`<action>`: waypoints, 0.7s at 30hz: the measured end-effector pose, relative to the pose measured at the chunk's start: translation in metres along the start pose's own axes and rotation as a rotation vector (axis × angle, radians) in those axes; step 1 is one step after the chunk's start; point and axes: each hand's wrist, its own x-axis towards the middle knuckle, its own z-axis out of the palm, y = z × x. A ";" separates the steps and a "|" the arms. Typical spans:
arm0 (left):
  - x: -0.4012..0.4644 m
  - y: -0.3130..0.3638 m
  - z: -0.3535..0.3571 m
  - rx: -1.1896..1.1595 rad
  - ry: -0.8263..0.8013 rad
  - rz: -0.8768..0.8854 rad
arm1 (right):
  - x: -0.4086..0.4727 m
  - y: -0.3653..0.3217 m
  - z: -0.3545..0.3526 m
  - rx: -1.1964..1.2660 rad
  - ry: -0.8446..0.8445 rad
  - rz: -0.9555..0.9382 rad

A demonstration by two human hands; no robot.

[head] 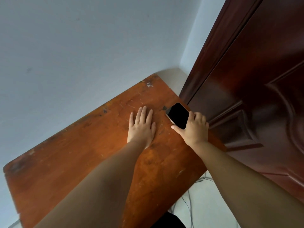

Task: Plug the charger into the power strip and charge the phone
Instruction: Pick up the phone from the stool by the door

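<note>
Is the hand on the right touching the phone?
Touching. The head view shows the right hand wrapped around the near end of the phone, thumb along its left edge and fingers on its right edge, with no gap between them.

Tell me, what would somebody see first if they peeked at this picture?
Probably the black phone near the far right edge of the scratched orange wooden table, with the right hand closed around it. The left hand lies flat on the tabletop beside it, and a big dark red door fills the right side.

The tilted head view looks steeply down, close over the wooden table point(82, 162).
</note>
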 end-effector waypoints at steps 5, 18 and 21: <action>0.003 -0.001 0.000 0.022 -0.063 -0.004 | 0.005 0.004 -0.009 0.058 0.014 -0.052; -0.054 -0.041 -0.092 -0.085 0.080 -0.201 | -0.011 -0.050 -0.099 0.111 0.120 -0.362; -0.102 -0.064 -0.117 -0.090 0.141 -0.288 | -0.037 -0.078 -0.113 0.145 0.118 -0.506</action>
